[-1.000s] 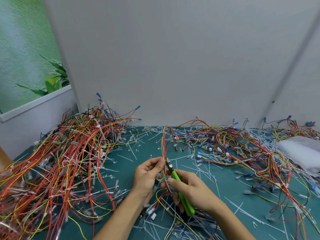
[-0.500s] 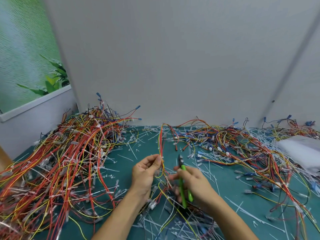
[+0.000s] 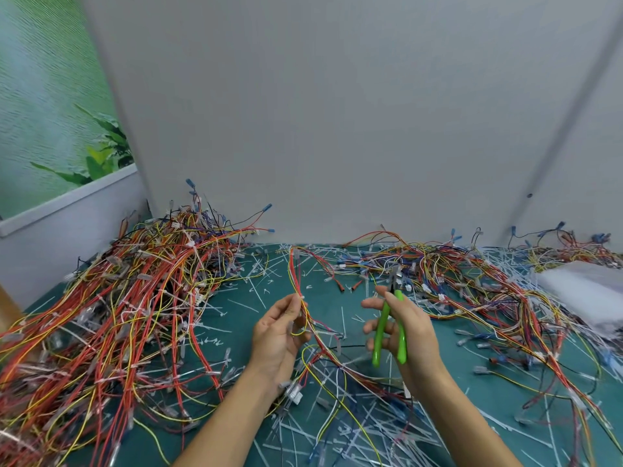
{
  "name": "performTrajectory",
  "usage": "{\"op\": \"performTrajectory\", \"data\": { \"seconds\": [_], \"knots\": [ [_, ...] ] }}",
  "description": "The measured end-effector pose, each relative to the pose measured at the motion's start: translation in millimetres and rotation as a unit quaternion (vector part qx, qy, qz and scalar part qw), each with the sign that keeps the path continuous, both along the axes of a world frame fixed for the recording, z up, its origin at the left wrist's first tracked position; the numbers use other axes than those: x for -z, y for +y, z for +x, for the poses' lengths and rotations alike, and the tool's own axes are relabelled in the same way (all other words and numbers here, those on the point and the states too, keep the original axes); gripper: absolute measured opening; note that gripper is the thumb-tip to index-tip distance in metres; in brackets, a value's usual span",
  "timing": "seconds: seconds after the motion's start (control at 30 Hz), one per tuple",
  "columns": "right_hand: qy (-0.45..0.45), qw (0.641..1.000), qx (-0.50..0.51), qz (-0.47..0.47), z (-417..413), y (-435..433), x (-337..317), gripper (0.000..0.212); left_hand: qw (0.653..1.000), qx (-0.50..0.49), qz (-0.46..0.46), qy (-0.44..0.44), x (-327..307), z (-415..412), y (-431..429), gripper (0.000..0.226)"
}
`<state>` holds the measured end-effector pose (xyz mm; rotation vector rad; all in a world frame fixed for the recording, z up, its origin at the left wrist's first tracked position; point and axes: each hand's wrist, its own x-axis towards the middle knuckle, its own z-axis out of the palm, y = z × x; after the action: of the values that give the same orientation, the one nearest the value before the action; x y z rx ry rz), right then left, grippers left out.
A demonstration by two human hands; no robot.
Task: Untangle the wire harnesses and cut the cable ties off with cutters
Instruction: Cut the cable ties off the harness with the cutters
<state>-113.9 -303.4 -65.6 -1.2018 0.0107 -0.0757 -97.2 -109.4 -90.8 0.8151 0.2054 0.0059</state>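
Left hand (image 3: 276, 335), palm up near the middle of the view, pinches a thin wire harness (image 3: 295, 274) between thumb and fingertips; its red and yellow strands rise from the pinch toward twelve o'clock, bend over near the wall, and also trail down toward five o'clock across the worktop (image 3: 499, 396). Right hand (image 3: 411, 328), just at three o'clock of the left and apart from it, curls its fingers round the green-handled cutters (image 3: 377, 348); the handles stand spread, nose pointing to twelve o'clock; the blades are blurred, so I cannot tell whether they are parted.

A large pile of harnesses (image 3: 141, 298) fills the nine o'clock side, mostly red and orange with yellow; a second, flatter tangle (image 3: 455, 274) runs from one to three o'clock, crossing the worktop behind the cutters. Cut cable ties (image 3: 256, 294) litter the green surface, thickest at six o'clock between the forearms, where they overlap loose wires. A clear connector (image 3: 293, 394) lies beside the left wrist; a white bag (image 3: 586, 291) sits at three o'clock, cut off by the frame. A grey wall (image 3: 337, 112) backs everything; a panel showing green leaves (image 3: 94, 163) stands at ten o'clock. Ties on the held harness are too small to make out.
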Motion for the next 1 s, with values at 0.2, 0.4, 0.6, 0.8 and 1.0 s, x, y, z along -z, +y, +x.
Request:
{"op": "performTrajectory", "data": {
  "seconds": [0.2,0.4,0.6,0.8,1.0],
  "knots": [
    [-0.098,0.991,-0.028,-0.085,-9.1,5.9,-1.6,0.043,0.999,0.012,-0.041,0.01,-1.7,0.4,-1.3,0.02],
    [-0.128,0.966,-0.081,-0.208,-24.0,23.4,3.7,0.042,0.997,0.048,-0.059,0.016,-1.0,0.3,-3.1,0.022],
    [-0.135,0.958,-0.009,-0.252,-21.3,26.4,4.1,0.035,0.986,0.132,-0.098,0.022,-1.0,-0.1,0.1,0.025],
    [-0.092,0.98,0.025,-0.172,-14.3,21.3,6.7,0.028,0.978,0.204,-0.034,-0.02,-0.2,-6.4,-6.7,0.044],
    [0.005,0.998,0.052,-0.039,-4.6,17.1,10.4,0.026,0.957,0.258,0.098,-0.094,1.5,-14.4,-6.1,0.047]
  ]
}}
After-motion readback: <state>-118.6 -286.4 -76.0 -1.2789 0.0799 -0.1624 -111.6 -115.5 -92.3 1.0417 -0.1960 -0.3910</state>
